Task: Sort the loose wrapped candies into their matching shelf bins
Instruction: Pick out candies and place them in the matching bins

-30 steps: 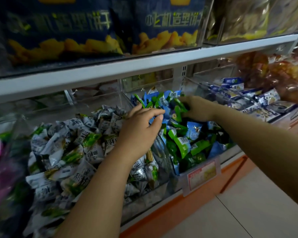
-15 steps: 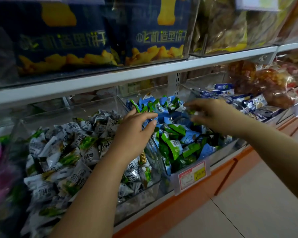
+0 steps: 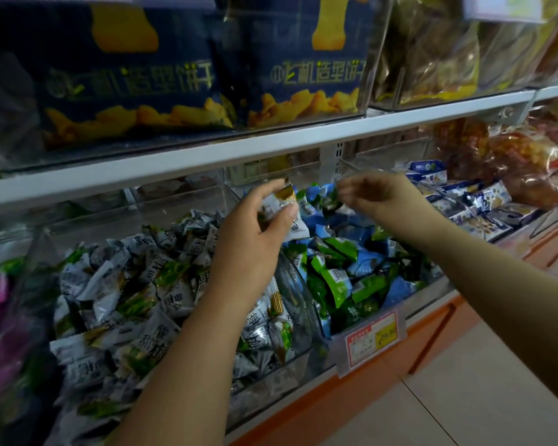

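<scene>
Left hand (image 3: 252,246) is pinching a white-and-gold candy (image 3: 285,201) above the left edge of the bin (image 3: 416,304) | right hand (image 3: 380,196) is hovering near its back edge, blurred, grip unclear.

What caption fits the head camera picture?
Left hand pinches a white-wrapped candy while right hand hovers above blue and green candies.

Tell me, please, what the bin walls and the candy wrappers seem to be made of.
Bin walls: probably clear rigid plastic, acrylic-like and glossy. The candies show straight through, and the edges catch the light.
Candy wrappers: apparently thin printed plastic film with a shiny finish. They crinkle, fold and glint.
</scene>
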